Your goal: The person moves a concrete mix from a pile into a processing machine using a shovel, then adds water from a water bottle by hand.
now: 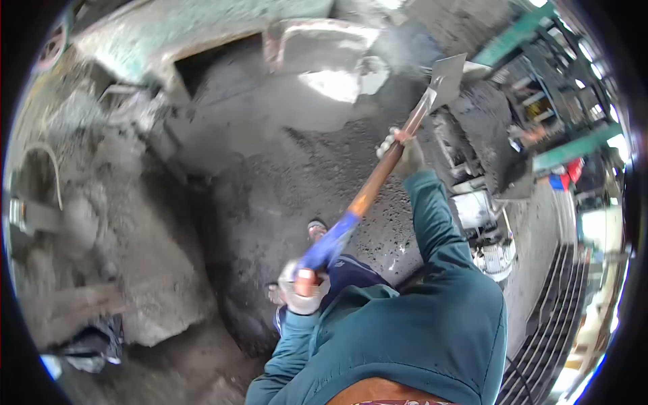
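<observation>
A shovel with a long wooden handle (378, 179) runs slantwise in front of my body. Its flat metal blade (448, 79) is raised at the upper right, above the dark ground. My left hand (302, 290), in a pale glove, grips the rear end of the handle, just behind a blue wrapped section (329, 241). Farther forward, my right hand (405, 154), also gloved, is closed around the brown wood near the blade. The shovel is blurred, and I cannot make out any load on the blade.
Dark grey loose material (317, 162) covers the floor ahead. A rough grey block (155, 250) stands at the left. Machinery with a motor (495, 260) lies to the right, beside a ribbed dark grate (557, 310). A pale green metal structure (202, 30) spans the back.
</observation>
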